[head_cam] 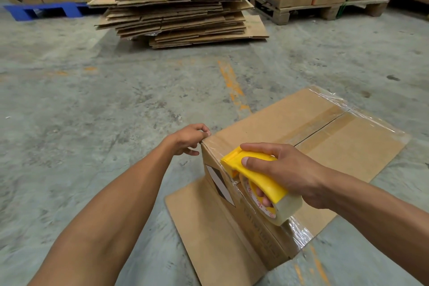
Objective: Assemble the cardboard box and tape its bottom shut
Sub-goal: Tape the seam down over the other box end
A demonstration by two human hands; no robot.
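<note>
Cardboard box [301,137] at 4 o'clock on the concrete floor [116,100], bottom side up, flaps closed, clear tape over centre seam and edges. Right hand [285,174] wrapped around yellow tape dispenser [253,176], clear roll mounted, cutter end touching box's near edge. Left hand [189,138] pinching the box's left corner, fingers curled. Loose flap spread flat on floor at 6 o'clock. Stack of flattened cartons [181,2] at 12 o'clock.
</note>
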